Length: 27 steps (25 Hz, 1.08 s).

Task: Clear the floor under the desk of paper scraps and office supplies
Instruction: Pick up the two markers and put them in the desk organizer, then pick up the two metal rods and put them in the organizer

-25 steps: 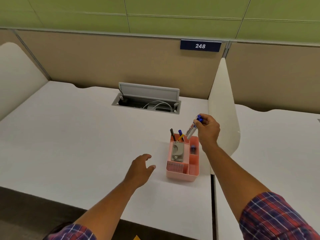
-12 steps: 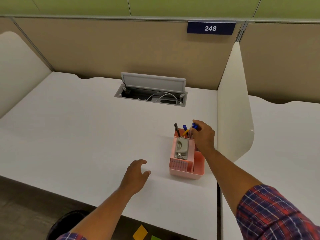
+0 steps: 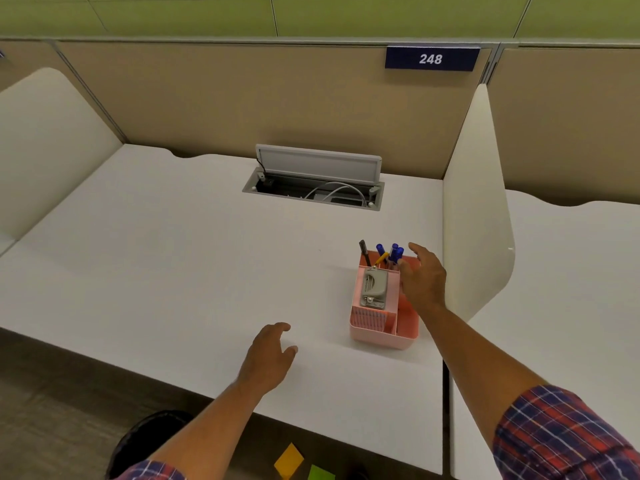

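A pink desk organizer (image 3: pixel 405 336) stands on the white desk (image 3: pixel 173 271) near its right side. Its back compartment holds several pens and blue-capped markers (image 3: pixel 393 252), upright; a grey hole punch (image 3: pixel 374 288) fills the middle compartment. My right hand (image 3: pixel 423 280) hovers over the organizer's right side, fingers spread, holding nothing. My left hand (image 3: pixel 270 355) rests open on the desk to the left of the organizer. On the floor below the desk's front edge lie an orange paper scrap (image 3: pixel 289 459) and a green paper scrap (image 3: pixel 320 472).
A grey cable hatch (image 3: pixel 317 181) stands open at the back of the desk. A cream divider panel (image 3: pixel 476 216) rises right of the organizer, with another desk beyond it. A black round bin (image 3: pixel 145 441) sits on the floor at lower left.
A second ago my right hand held a blue-capped marker above the organizer. It lowered the marker into the back compartment and let go; the hand is now open. The left hand barely moved.
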{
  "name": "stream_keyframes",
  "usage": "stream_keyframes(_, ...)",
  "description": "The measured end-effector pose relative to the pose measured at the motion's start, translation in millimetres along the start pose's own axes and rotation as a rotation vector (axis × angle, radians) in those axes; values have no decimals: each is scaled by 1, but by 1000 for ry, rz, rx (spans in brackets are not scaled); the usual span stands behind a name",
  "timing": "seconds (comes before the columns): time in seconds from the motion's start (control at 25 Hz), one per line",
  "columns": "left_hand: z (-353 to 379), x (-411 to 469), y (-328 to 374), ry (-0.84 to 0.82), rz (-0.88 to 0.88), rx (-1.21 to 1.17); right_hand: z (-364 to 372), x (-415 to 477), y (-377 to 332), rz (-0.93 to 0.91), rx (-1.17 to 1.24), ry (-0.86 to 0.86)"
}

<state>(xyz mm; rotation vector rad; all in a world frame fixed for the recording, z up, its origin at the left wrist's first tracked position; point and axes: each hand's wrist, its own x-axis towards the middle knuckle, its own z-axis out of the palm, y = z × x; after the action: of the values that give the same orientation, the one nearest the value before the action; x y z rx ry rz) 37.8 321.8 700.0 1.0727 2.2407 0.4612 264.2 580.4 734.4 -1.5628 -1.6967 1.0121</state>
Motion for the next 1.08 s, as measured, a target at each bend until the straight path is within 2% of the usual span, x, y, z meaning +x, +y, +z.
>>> stream_keyframes(0.12, -4, -14, -14, 5, -3, 6, -5, -36, 8, -22, -28, 47)
stream_keyframes(0.32, -26, -69, -46, -8, 18, 4, 4, -137, 9, -180, -160, 140)
stream_keyframes(0.52, -48, -133, -110, 48, 45, -62, 42, -270, 6, -222, -249, 101)
stream_keyframes(0.76, -30, -213, -243, 46, 48, -30, 110, -415, 34, -365, -422, -118)
stream_keyframes(0.92, 1, -249, -327, -11, -57, -21, 153, -475, 75, -235, -447, -264)
stream_keyframes(1.08, 48, -249, -398, -22, -155, -22, 200, -500, 150, -65, -505, -457)
